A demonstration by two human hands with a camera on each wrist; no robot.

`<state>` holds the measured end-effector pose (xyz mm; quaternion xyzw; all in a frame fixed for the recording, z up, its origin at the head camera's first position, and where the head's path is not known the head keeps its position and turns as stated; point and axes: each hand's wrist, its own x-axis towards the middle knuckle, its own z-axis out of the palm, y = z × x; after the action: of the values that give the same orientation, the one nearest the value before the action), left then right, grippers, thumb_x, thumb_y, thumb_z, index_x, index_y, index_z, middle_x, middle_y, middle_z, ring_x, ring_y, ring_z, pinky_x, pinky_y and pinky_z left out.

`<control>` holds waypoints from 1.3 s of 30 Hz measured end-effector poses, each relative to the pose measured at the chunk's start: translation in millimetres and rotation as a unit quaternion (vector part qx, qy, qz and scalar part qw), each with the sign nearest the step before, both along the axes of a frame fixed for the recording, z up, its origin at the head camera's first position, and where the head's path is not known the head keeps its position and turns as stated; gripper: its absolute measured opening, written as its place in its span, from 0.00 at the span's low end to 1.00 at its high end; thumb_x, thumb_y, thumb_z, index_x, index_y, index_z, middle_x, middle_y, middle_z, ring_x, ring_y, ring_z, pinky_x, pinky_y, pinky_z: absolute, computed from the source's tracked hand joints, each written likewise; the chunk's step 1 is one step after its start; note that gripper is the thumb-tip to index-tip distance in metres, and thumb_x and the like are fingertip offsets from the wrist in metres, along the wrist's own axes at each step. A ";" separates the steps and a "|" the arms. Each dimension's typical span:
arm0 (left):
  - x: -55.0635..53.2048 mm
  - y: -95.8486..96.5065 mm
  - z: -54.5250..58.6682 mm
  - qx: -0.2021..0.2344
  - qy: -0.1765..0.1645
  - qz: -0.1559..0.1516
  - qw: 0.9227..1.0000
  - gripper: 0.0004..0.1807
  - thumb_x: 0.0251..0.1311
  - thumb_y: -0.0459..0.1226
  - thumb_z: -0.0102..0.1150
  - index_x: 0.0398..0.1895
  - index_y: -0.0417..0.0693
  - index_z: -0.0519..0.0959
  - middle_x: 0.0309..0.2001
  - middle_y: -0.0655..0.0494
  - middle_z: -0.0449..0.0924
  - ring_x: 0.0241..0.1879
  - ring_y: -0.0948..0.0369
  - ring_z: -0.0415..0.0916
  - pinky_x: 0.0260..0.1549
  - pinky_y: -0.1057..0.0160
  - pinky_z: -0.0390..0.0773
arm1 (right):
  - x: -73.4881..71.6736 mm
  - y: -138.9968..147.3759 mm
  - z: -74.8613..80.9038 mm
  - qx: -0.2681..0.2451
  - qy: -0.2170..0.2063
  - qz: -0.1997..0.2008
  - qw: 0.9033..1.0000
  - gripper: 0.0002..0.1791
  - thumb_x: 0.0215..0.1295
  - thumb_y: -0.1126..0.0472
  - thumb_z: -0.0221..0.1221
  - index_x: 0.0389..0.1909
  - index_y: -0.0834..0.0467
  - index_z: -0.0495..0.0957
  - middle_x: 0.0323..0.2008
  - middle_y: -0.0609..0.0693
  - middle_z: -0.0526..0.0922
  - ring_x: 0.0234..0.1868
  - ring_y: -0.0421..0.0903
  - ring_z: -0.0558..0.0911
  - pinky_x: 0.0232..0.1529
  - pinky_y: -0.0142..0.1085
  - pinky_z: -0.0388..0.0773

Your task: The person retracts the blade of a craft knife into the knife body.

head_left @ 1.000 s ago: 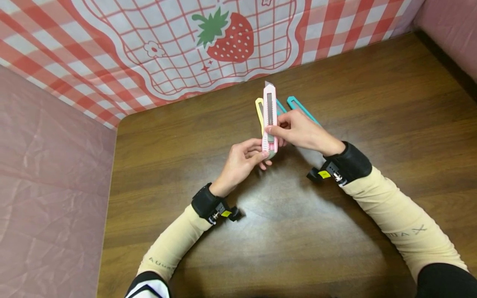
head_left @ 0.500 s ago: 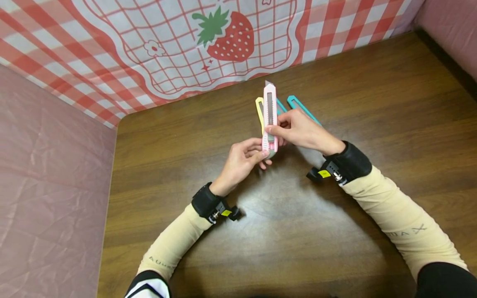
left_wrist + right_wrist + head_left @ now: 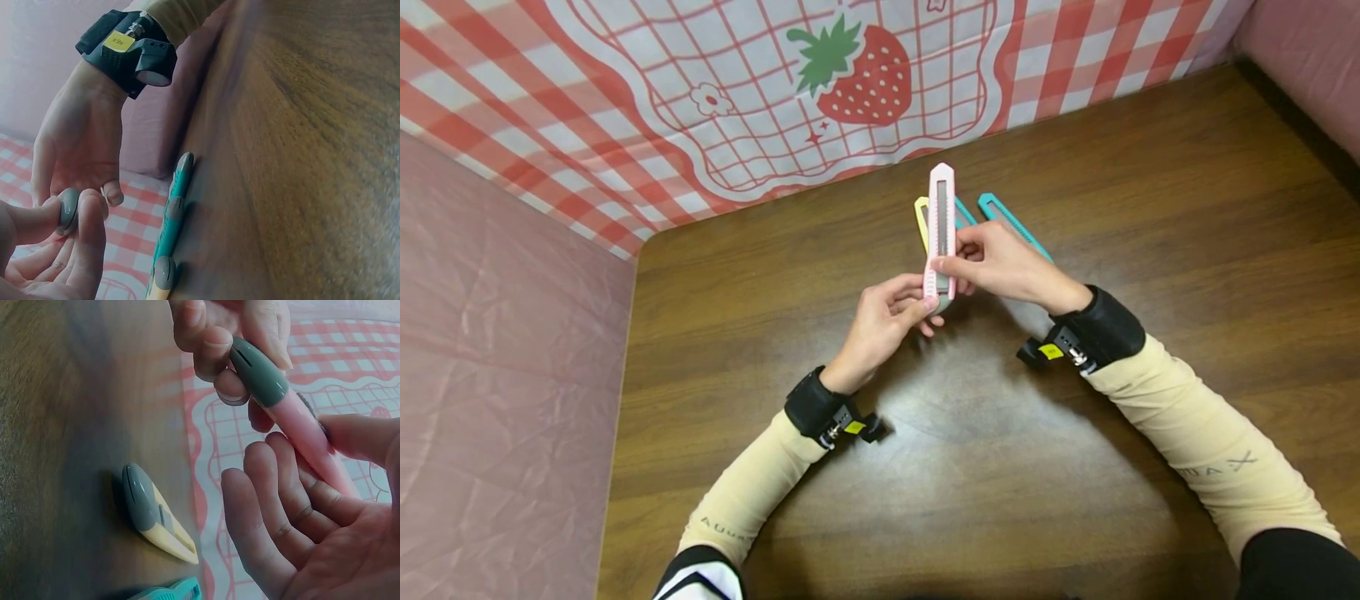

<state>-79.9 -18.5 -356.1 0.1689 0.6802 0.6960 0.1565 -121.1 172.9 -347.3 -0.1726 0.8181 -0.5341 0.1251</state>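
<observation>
A pink utility knife (image 3: 942,208) with a grey end cap is held up over the table, tip pointing away from me; no blade shows at its tip. My left hand (image 3: 880,323) pinches the capped end between thumb and fingers. Higher on the body, my right hand (image 3: 1011,260) holds the knife, its thumb on the slider. The right wrist view shows that thumb against the dark ridged slider on the pink body (image 3: 300,422). In the left wrist view mostly the grey cap (image 3: 68,209) shows between the left fingers.
Behind the hands a yellow utility knife (image 3: 921,218) and two teal ones, one partly hidden (image 3: 965,217) and one farther right (image 3: 1009,221), lie on the wooden table (image 3: 760,275). A red checked cloth (image 3: 700,50) with a strawberry hangs at the back edge.
The blade that stuck out of the pink knife's tip has slid back inside. The slider and right thumb sit nearer the capped end. Both hands otherwise barely moved.
</observation>
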 end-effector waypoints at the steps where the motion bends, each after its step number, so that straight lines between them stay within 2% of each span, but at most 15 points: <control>1: 0.0 0.1 0.1 -0.001 0.000 0.000 1.000 0.13 0.59 0.22 0.53 0.48 0.25 0.72 0.35 0.28 0.77 0.29 0.35 0.75 0.28 0.29 0.74 | 0.1 0.0 0.3 0.001 0.001 0.000 1.000 0.11 0.61 0.59 0.59 0.29 0.64 0.78 0.19 0.55 0.80 0.19 0.49 0.78 0.19 0.38 0.83; 12: -0.5 -0.4 -1.4 0.015 0.013 0.000 1.000 0.14 0.59 0.21 0.53 0.48 0.24 0.71 0.35 0.26 0.76 0.29 0.31 0.73 0.27 0.27 0.72 | -0.2 0.4 1.5 -0.009 -0.003 0.007 1.000 0.10 0.64 0.60 0.57 0.30 0.64 0.78 0.19 0.56 0.80 0.19 0.49 0.79 0.18 0.40 0.83; 16: -5.0 -1.6 -16.1 0.016 0.021 0.002 1.000 0.14 0.59 0.23 0.54 0.48 0.28 0.72 0.34 0.31 0.78 0.28 0.36 0.75 0.25 0.31 0.75 | -0.6 1.2 2.1 -0.011 0.000 0.013 1.000 0.10 0.64 0.61 0.56 0.30 0.65 0.78 0.19 0.56 0.80 0.19 0.49 0.78 0.18 0.39 0.83; 19: -5.8 -1.9 -18.9 0.019 0.024 0.002 1.000 0.14 0.59 0.24 0.55 0.48 0.29 0.73 0.34 0.32 0.78 0.28 0.36 0.76 0.24 0.31 0.76 | -0.7 1.9 2.7 -0.012 0.001 0.018 1.000 0.10 0.64 0.61 0.56 0.30 0.65 0.77 0.19 0.57 0.80 0.19 0.50 0.79 0.18 0.39 0.83; 23: -1.5 -1.1 -4.7 0.017 0.022 0.001 1.000 0.14 0.59 0.22 0.53 0.48 0.25 0.71 0.34 0.27 0.76 0.29 0.33 0.74 0.26 0.28 0.74 | -1.4 2.5 2.6 -0.013 -0.002 0.021 1.000 0.10 0.65 0.61 0.56 0.31 0.66 0.77 0.20 0.57 0.81 0.20 0.50 0.79 0.18 0.38 0.83; 25: -0.7 -0.8 -2.0 0.014 0.021 0.001 1.000 0.14 0.59 0.21 0.52 0.49 0.25 0.71 0.35 0.27 0.76 0.29 0.33 0.74 0.26 0.28 0.74 | -1.6 2.8 3.0 -0.014 -0.004 0.021 1.000 0.10 0.65 0.61 0.55 0.31 0.66 0.78 0.20 0.57 0.81 0.20 0.50 0.79 0.18 0.39 0.83; 39: -1.0 -0.4 -3.6 0.007 0.032 -0.005 0.999 0.14 0.58 0.21 0.52 0.48 0.25 0.71 0.35 0.27 0.76 0.29 0.34 0.74 0.25 0.29 0.75 | -2.3 4.5 3.1 -0.020 -0.010 0.020 1.000 0.09 0.64 0.67 0.51 0.33 0.69 0.77 0.20 0.60 0.81 0.17 0.52 0.79 0.16 0.38 0.82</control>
<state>-80.9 -18.9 -359.7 0.1955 0.6793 0.6940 0.1371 -123.4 177.4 -344.2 -0.1857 0.8022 -0.5497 0.1404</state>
